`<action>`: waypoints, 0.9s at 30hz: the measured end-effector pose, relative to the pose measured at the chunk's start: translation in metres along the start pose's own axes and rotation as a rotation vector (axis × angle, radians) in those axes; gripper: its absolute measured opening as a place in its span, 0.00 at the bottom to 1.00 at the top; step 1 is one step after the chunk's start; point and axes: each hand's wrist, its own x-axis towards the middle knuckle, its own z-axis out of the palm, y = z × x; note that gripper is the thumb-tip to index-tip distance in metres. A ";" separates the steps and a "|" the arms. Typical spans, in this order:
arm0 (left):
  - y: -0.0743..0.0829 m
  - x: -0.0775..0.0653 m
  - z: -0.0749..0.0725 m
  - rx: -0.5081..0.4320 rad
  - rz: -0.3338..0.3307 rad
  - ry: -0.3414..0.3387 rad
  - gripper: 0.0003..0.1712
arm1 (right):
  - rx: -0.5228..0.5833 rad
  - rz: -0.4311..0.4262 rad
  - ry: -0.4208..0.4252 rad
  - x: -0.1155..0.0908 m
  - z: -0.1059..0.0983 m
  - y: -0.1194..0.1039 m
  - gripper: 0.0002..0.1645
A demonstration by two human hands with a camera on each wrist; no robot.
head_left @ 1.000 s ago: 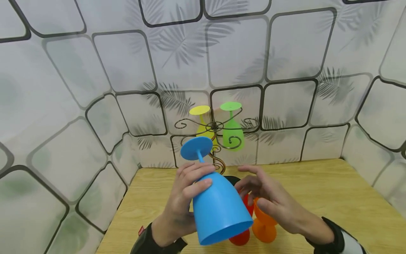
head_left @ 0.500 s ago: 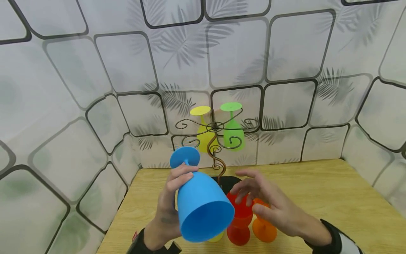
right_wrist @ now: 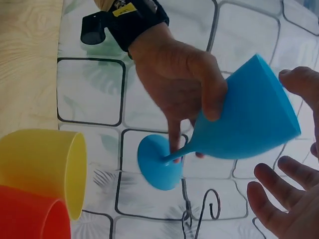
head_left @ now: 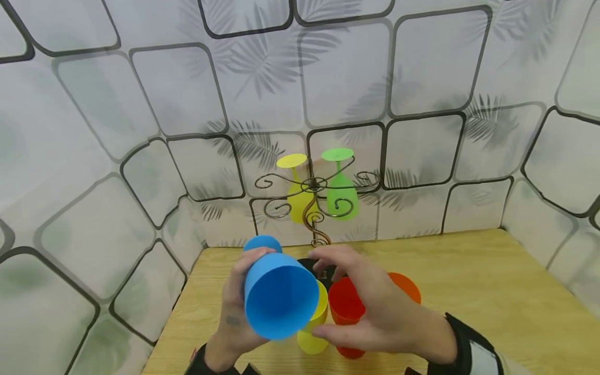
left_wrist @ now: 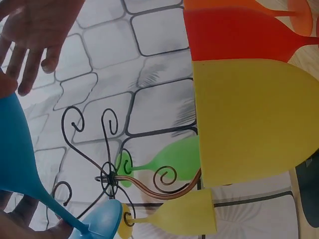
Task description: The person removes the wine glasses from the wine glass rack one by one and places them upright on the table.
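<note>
Blue goblet (head_left: 281,297), lower centre of the head view.
I see the left hand (head_left: 234,312) grasping it; the right hand (head_left: 377,312), released with fingers apart, is near its rim.

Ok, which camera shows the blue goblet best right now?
The right wrist view: the blue goblet's rim, bowl, stem and foot all show side-on. The head view looks into its mouth, the stem hidden. The left wrist view shows stem and foot, but the frame edge cuts off part of the bowl.
</note>
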 end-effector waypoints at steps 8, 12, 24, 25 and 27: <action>-0.008 -0.015 -0.008 0.080 -0.191 0.030 0.56 | -0.120 -0.066 -0.020 0.021 0.022 0.005 0.50; -0.015 -0.023 -0.009 0.143 -0.282 0.049 0.53 | -0.117 -0.022 -0.023 0.021 0.028 0.013 0.49; -0.032 -0.058 -0.007 0.007 -0.725 0.155 0.50 | -0.118 0.144 -0.069 -0.004 0.029 0.029 0.48; -0.033 -0.061 -0.007 -0.005 -0.747 0.162 0.50 | -0.117 0.148 -0.068 -0.005 0.029 0.030 0.47; -0.035 -0.065 -0.005 -0.025 -0.785 0.176 0.50 | -0.102 0.178 -0.071 -0.009 0.027 0.031 0.47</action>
